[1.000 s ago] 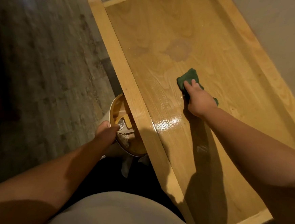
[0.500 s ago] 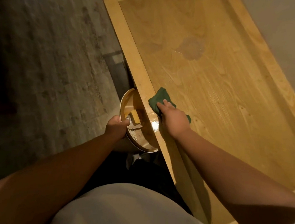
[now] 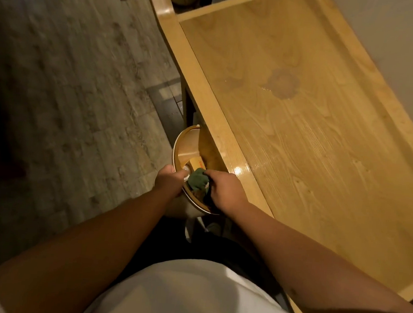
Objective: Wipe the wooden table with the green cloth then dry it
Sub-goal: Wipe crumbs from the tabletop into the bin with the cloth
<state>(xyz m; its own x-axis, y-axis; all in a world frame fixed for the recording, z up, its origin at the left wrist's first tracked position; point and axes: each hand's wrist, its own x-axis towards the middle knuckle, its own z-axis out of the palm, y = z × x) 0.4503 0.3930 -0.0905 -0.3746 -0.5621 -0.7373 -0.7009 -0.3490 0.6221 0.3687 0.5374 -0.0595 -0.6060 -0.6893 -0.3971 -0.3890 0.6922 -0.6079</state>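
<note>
Wooden table [image 3: 312,152] is showing a damp patch [image 3: 282,84]. Left hand [image 3: 168,184] is gripping the bowl [image 3: 184,142] at table edge, likely as catcher; right hand [image 3: 225,192] is clutching green cloth [image 3: 198,181] over it.

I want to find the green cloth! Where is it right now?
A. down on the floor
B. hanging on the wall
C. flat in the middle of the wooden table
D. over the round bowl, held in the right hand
D: the right hand grips the bunched green cloth over the bowl, which the left hand holds by its rim beside the wooden table.
</note>
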